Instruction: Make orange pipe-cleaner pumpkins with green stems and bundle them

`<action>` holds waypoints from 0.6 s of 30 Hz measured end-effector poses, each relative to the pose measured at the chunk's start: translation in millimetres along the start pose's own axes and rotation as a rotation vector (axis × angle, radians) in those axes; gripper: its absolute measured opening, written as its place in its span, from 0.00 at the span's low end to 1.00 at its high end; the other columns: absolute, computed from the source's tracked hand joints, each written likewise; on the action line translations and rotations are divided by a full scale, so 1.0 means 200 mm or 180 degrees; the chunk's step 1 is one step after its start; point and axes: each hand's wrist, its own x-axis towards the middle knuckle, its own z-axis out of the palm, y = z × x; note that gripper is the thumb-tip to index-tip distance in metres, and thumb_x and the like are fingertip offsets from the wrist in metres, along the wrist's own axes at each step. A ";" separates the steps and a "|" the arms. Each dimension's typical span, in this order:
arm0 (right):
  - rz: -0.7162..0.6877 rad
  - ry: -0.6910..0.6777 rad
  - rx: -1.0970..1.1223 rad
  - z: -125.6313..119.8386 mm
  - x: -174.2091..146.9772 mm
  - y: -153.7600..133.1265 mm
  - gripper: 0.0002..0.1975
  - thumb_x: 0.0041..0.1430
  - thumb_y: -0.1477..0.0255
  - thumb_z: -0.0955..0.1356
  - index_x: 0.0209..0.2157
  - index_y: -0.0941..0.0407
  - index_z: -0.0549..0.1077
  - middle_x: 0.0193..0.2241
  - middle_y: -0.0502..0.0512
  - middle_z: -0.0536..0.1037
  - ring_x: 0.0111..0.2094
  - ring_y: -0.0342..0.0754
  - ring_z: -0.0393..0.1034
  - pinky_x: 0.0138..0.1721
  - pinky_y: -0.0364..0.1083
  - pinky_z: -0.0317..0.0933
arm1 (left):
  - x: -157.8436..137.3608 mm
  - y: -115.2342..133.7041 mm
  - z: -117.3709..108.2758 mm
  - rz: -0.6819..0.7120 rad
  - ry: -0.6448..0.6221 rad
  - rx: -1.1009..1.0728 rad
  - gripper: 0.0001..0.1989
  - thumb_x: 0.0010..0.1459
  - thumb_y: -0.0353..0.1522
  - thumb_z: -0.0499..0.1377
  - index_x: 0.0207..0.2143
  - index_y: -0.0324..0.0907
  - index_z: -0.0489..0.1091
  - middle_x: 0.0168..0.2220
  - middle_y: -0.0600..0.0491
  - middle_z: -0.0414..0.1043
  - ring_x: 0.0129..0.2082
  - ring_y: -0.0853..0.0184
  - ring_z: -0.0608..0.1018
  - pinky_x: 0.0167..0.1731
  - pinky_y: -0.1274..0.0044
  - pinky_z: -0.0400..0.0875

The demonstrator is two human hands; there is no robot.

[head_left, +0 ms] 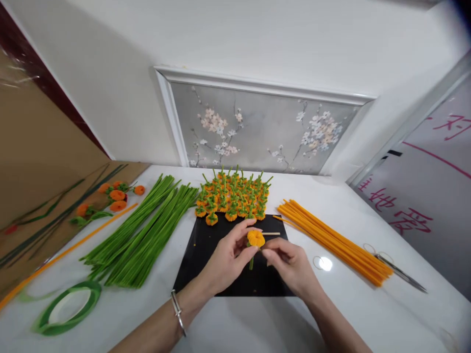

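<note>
Head view: the left hand (230,256) has its grip closed around an orange flower (255,239), thumb below and fingers behind, lifted over a black mat (193,267) on the white desk (128,318). Beneath the flower a short green stem (251,264) points down. The right hand (290,262) sits close at the flower's lower right edge, thumb and fingers drawn together; I cannot tell what, if anything, its grip is grasping. A pale stick (272,234) reaches to the right from beside the flower, above the right fingers; whether it is held or lying on the mat is unclear. A silver bracelet (177,311) circles the left wrist.

Behind the hands, clustered orange flower heads (231,214) stand with their green stems upward, the nearest ones at the mat's far edge. Left of the mat lies a bundle of fuzzy green stems (143,240); nearer is a roll of green tape (95,294), with one long orange stem (66,253) farther left. Darker orange flowers (117,196) rest beyond it on a brown surface (142,170). Right of the mat lies a bundle of orange stems (334,240), with scissors (408,280) at its near end. A blossom-patterned panel (257,127) fills the wall behind, and a board with pink writing (412,206) stands at the right.
</note>
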 end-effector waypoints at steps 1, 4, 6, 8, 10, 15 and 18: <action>-0.0146 0.0098 0.0032 -0.03 0.01 -0.01 0.07 0.58 0.67 0.67 0.32 0.56 0.73 0.28 0.53 0.74 0.26 0.43 0.67 0.27 0.41 0.64 | 0.00 0.00 -0.01 -0.0040 -0.0116 -0.0100 0.26 0.59 0.29 0.57 0.59 0.45 0.56 0.55 0.46 0.68 0.52 0.62 0.73 0.51 0.71 0.66; -0.0539 -0.0182 -0.0026 -0.08 0.02 -0.02 0.16 0.56 0.69 0.69 0.47 0.51 0.71 0.46 0.58 0.70 0.36 0.46 0.69 0.31 0.43 0.67 | -0.02 0.01 -0.02 -0.0141 -0.0539 -0.0378 0.29 0.60 0.27 0.56 0.60 0.46 0.49 0.56 0.44 0.67 0.52 0.63 0.72 0.53 0.69 0.63; -0.0642 -0.0427 -0.0215 -0.08 0.01 -0.02 0.19 0.56 0.71 0.70 0.51 0.49 0.70 0.51 0.59 0.68 0.38 0.47 0.69 0.33 0.44 0.68 | -0.02 0.00 -0.03 -0.0146 -0.0748 -0.0492 0.30 0.59 0.26 0.55 0.61 0.47 0.47 0.57 0.44 0.66 0.54 0.63 0.71 0.54 0.68 0.61; -0.0645 -0.0497 -0.0371 -0.07 0.01 -0.03 0.16 0.56 0.73 0.69 0.48 0.50 0.71 0.50 0.59 0.68 0.37 0.46 0.69 0.33 0.45 0.68 | -0.02 -0.01 -0.02 -0.0184 -0.0838 -0.0560 0.32 0.59 0.25 0.55 0.62 0.48 0.46 0.57 0.45 0.66 0.54 0.63 0.70 0.54 0.67 0.60; -0.0633 -0.0443 -0.0456 -0.05 0.00 -0.03 0.14 0.56 0.75 0.69 0.45 0.52 0.71 0.48 0.58 0.69 0.34 0.45 0.69 0.33 0.45 0.68 | -0.02 -0.02 -0.01 -0.0188 -0.0824 -0.0702 0.32 0.58 0.26 0.56 0.61 0.49 0.48 0.58 0.44 0.65 0.54 0.62 0.71 0.53 0.67 0.62; -0.1063 0.0040 -0.0760 -0.01 -0.02 -0.05 0.13 0.57 0.79 0.67 0.43 0.53 0.67 0.42 0.57 0.71 0.35 0.45 0.69 0.31 0.43 0.69 | -0.04 -0.04 0.01 0.0309 -0.0064 -0.0298 0.20 0.56 0.30 0.60 0.50 0.47 0.60 0.56 0.46 0.64 0.53 0.61 0.70 0.53 0.67 0.63; -0.1413 0.0257 -0.1064 0.01 -0.03 -0.04 0.14 0.58 0.82 0.65 0.45 0.54 0.66 0.39 0.57 0.72 0.40 0.47 0.70 0.39 0.46 0.70 | -0.05 -0.02 0.01 0.0508 0.0441 0.0728 0.10 0.55 0.28 0.61 0.39 0.45 0.67 0.52 0.49 0.66 0.55 0.62 0.68 0.56 0.69 0.59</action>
